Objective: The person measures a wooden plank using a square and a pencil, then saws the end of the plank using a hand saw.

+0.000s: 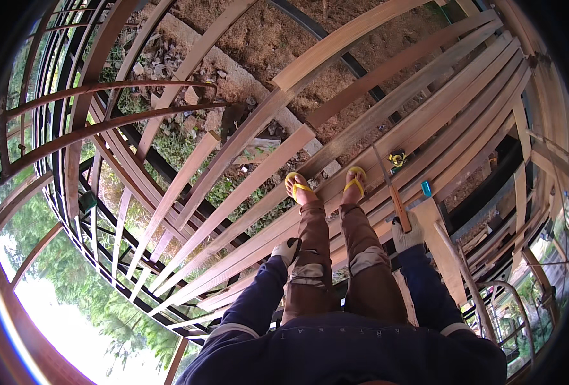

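Observation:
My right hand [407, 236], in a pale glove, is closed round the wooden handle of a long, narrow tool [398, 204]. Its thin dark end points away over the planks; the exact kind of tool is unclear. My left hand [287, 250], in a white and dark glove, is beside my left knee, its fingers mostly hidden. A yellow and black tape measure [396, 158] lies on the boards just right of my feet. Closer to the right hand sits a small turquoise object [426, 188]. Long wooden planks [355, 168] run diagonally under my yellow flip-flops [356, 178].
Wide gaps between planks on the left open onto ground with rubble [162, 64] and plants below. Dark metal beams [377, 90] cross under the boards. Curved rusty bars [117, 125] stand at left. A wide board [439, 250] and a bent pipe [515, 295] are at right.

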Demonstrator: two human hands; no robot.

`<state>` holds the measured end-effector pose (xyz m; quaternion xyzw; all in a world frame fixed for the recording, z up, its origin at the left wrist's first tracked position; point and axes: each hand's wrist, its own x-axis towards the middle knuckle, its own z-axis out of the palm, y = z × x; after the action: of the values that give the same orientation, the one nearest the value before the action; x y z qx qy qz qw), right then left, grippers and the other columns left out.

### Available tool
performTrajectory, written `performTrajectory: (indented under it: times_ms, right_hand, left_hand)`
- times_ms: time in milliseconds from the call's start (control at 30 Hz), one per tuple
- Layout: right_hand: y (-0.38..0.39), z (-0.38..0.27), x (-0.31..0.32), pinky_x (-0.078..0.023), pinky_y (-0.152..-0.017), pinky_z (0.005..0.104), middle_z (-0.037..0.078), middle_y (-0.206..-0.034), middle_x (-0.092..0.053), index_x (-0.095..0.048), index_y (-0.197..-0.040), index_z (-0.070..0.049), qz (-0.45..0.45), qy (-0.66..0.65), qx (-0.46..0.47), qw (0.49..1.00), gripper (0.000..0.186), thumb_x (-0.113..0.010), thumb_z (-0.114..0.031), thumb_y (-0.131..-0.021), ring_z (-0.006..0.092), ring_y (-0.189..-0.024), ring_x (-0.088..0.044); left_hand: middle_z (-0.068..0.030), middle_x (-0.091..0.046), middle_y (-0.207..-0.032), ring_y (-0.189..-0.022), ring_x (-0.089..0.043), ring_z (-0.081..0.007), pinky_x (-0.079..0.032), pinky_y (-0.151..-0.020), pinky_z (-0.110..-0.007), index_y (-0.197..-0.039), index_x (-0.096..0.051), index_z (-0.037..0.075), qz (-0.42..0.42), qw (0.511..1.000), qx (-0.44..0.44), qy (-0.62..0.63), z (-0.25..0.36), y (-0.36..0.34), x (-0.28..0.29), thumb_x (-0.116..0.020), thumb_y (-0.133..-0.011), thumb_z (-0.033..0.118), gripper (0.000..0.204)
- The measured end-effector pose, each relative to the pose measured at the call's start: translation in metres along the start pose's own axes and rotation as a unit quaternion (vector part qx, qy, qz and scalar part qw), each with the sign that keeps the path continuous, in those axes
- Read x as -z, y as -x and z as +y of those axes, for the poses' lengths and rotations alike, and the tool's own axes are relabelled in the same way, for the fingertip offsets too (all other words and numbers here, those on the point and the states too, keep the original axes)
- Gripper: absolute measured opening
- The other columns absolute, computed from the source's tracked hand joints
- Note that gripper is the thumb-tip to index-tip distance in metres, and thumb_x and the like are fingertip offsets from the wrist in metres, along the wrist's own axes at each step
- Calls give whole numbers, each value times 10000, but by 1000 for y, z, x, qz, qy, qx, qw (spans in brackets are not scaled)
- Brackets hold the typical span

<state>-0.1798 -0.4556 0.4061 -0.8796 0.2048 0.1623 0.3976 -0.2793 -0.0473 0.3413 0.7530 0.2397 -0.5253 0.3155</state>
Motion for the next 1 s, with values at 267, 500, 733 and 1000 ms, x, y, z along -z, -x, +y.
performTrajectory:
  times_ms: [267,500,733,1000]
  right_hand:
    - [-10,-44,27,-529,-719,386,155,-812,-645,-647,-1025,-19,-43,10,-58,997,202,-691,-131,-862,306,-761,-660]
    - [-11,-22,15,-523,-732,368,144,-812,-632,-641,-1034,-23,-34,-108,-220,969,226,-683,-141,-845,238,-763,-637]
    - [64,-12,38,-537,-725,424,196,-820,-667,-639,-1023,-45,62,40,-224,972,243,-709,-202,-850,379,-793,-685]
    - [205,14,30,-543,-751,456,219,-847,-688,-660,-1011,-41,163,12,-369,915,237,-669,-206,-842,413,-822,-693]
  left_hand:
    - [-141,-777,-934,-871,-746,-292,-562,-817,-419,-1203,-745,129,52,997,10,64,-16,52,-16,-551,-1002,485,453]
    - [-178,-746,-1147,-1143,-687,-363,-519,-976,-444,-1238,-742,180,8,1000,-16,-5,19,57,-8,-523,-1026,496,439]
    - [-106,-773,-1061,-976,-729,-197,-558,-866,-338,-1182,-741,15,-28,982,-116,149,-11,44,45,-544,-1071,351,405]
    - [-138,-769,-1028,-943,-727,-281,-539,-816,-391,-1165,-746,62,-23,999,-25,0,-80,2,129,-565,-1043,419,419]
